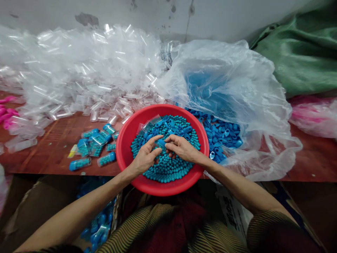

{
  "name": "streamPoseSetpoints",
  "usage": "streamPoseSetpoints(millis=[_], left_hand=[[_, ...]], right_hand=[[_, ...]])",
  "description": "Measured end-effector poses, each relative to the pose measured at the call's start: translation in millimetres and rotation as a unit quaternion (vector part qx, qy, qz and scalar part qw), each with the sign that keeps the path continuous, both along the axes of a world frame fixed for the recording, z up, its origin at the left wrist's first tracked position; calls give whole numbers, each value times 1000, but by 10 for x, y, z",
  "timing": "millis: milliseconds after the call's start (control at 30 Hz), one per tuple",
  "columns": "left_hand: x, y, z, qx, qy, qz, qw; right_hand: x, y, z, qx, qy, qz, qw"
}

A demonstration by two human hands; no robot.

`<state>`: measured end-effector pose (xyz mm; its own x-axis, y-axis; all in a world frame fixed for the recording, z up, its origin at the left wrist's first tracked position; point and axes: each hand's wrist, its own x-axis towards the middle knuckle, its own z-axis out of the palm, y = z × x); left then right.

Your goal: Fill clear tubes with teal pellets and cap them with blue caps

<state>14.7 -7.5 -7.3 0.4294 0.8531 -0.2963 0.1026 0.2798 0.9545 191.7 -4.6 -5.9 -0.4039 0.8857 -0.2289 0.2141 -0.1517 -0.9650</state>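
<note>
Both hands meet over a red basin (123,147) of small turquoise beads (168,172). My left hand (147,153) is closed round a small clear plastic tube, mostly hidden by the fingers. At the tube's end, my right hand (181,147) pinches a blue cap (161,143); its fingertips nearly touch the left ones. Loose blue caps (168,125) and a few clear tubes (152,122) lie on the beads at the basin's far side.
Filled, blue-capped tubes (97,142) lie left of the basin. Behind them rises a large heap of clear tubes (79,70). Blue caps (223,135) spill from a clear plastic bag (258,91) at right. Below the table edge stands a box of blue-capped tubes (98,225).
</note>
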Motion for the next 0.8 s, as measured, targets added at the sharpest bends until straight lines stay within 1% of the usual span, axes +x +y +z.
streamPoseSetpoints(millis=[100,167,233,300,367,467,667,800], left_hand=[[-7,3,8,-23,-19,-4,1000],[-2,1,19,-35,-37,-4,999],[13,-8,34,-42,-50,10,998],[30,-19,50,-49,-55,32,997],[41,-27,62,-61,-61,42,995],[40,-26,67,-77,-69,34,994],[34,-44,30,-46,-55,53,996],[18,-78,20,-18,-39,58,997]], right_hand=[[6,-18,16,41,-41,8,998],[0,-38,27,55,-60,15,997],[-21,-69,31,77,-79,11,994],[-49,-104,25,129,-120,1,984],[-71,-131,9,185,-163,-1,969],[-77,-139,-16,215,-195,17,957],[-60,-111,-34,284,-216,43,933],[-51,-115,-43,309,-219,77,922]])
